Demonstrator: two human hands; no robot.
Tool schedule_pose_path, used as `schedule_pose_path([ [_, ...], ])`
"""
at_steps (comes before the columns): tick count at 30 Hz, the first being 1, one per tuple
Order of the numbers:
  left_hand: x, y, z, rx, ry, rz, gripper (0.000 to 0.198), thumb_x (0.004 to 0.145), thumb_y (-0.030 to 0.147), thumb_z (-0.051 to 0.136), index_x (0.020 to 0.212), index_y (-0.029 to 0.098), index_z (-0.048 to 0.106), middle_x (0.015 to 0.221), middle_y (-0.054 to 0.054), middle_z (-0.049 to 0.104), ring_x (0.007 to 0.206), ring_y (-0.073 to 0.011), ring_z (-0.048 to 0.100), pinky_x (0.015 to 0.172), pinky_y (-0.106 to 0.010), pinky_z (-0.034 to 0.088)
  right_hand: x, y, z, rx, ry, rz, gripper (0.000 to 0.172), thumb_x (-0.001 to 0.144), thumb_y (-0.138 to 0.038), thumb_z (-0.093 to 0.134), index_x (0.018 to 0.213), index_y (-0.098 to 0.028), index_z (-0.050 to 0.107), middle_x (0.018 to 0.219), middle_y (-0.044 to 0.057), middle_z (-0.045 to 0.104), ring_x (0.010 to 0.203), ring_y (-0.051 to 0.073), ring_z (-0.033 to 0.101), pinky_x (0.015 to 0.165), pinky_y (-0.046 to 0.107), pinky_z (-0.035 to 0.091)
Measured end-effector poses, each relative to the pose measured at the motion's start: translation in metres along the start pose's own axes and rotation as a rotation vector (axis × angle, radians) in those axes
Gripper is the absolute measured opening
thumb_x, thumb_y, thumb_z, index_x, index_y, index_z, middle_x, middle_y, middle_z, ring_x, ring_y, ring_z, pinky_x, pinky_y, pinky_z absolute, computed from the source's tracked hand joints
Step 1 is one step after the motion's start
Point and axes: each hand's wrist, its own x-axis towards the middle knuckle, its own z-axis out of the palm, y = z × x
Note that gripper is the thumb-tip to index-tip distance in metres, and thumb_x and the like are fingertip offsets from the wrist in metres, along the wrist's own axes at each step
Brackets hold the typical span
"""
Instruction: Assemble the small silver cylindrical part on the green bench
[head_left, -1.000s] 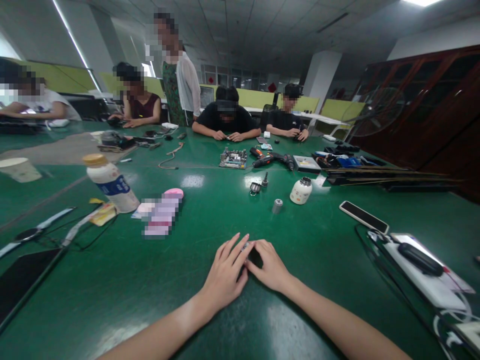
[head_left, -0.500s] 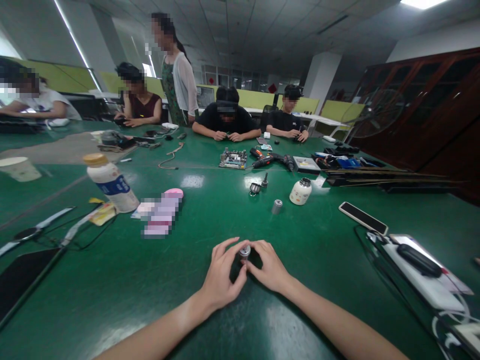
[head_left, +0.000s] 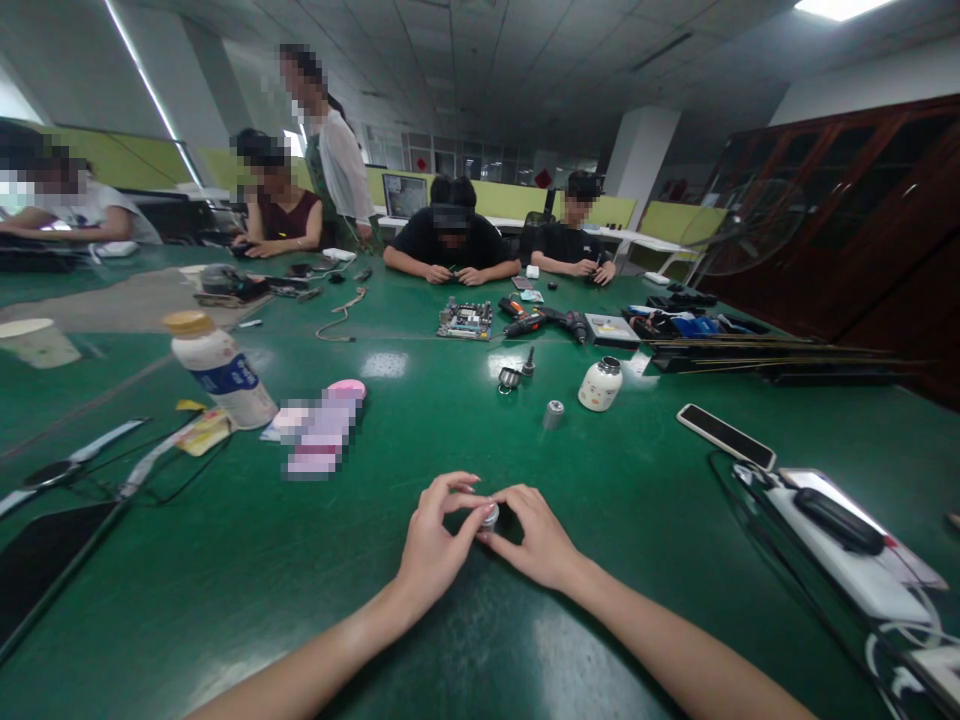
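A small silver metal cylinder (head_left: 490, 517) stands near the front middle of the green table, mostly covered by fingers. My left hand (head_left: 435, 540) pinches it near the top with thumb and index finger, the other fingers raised. From the other side, the thumb and fingertips of my right hand (head_left: 538, 542) close on it. Beyond them stands a similar grey cylinder (head_left: 553, 415). Further back are a metal cup-like piece with a ring (head_left: 508, 379), a dark bit-like piece (head_left: 529, 362) and a cream jar (head_left: 600, 385).
A drink bottle (head_left: 223, 370), a pink-lilac packet (head_left: 327, 428) and a tablet (head_left: 56, 560) lie left. On the right are a phone (head_left: 726, 437) and a power bank with cables (head_left: 838, 520). Power drills (head_left: 544, 318) and a circuit board (head_left: 465, 319) lie farther back. Several people sit opposite.
My left thumb has moved up to the cylinder's top, and its fingers have bent closer. My right hand has stayed nearly in place. The standing person has shifted left.
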Motion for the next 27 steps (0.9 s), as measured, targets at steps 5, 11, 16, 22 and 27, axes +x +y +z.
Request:
schedule_pose_path([
  [5,0.012,0.004,-0.009,-0.003,0.136,0.034,0.016,0.085,0.034,0.065,0.095,0.021,0.064,0.089,-0.003,0.073,0.092,-0.0206,0.069,0.087,-0.037,0.05,-0.001,0.001,0.001,0.005,0.002,0.013,0.031,0.081,-0.034,0.071,0.105,-0.021,0.058,0.101,0.006,0.066,0.095,0.022,0.059,0.084,0.037,0.045],
  [11,0.027,-0.029,-0.017,0.203,0.107,0.053,0.012,0.085,0.032,0.064,0.091,0.022,0.063,0.093,-0.004,0.075,0.095,-0.0236,0.065,0.088,-0.043,0.045,-0.001,0.0,0.0,-0.01,0.01,0.014,0.031,0.081,-0.033,0.071,0.107,-0.022,0.058,0.103,0.005,0.066,0.097,0.022,0.059,0.087,0.038,0.044],
  [16,0.026,-0.051,-0.015,0.293,-0.087,0.044,0.021,0.085,0.025,0.063,0.105,0.023,0.061,0.089,-0.002,0.077,0.101,-0.0243,0.062,0.089,-0.043,0.043,0.0,-0.001,-0.001,-0.008,0.0,0.0,0.032,0.081,-0.033,0.07,0.108,-0.022,0.058,0.107,0.006,0.066,0.101,0.023,0.058,0.089,0.04,0.044],
  [22,0.026,-0.044,-0.015,0.289,-0.057,0.011,0.022,0.084,0.024,0.066,0.106,0.023,0.061,0.092,-0.002,0.076,0.103,-0.0251,0.063,0.09,-0.044,0.042,0.0,-0.001,-0.002,-0.002,-0.008,0.002,0.03,0.081,-0.033,0.07,0.106,-0.021,0.059,0.108,0.007,0.066,0.103,0.024,0.058,0.09,0.041,0.043],
  [27,0.024,-0.024,-0.014,0.134,0.042,0.056,0.016,0.085,0.031,0.066,0.097,0.022,0.064,0.095,-0.004,0.075,0.097,-0.0232,0.068,0.091,-0.042,0.046,0.0,-0.002,-0.002,-0.017,-0.013,-0.021,0.03,0.083,-0.034,0.069,0.109,-0.022,0.06,0.111,0.007,0.066,0.105,0.024,0.058,0.09,0.04,0.044],
])
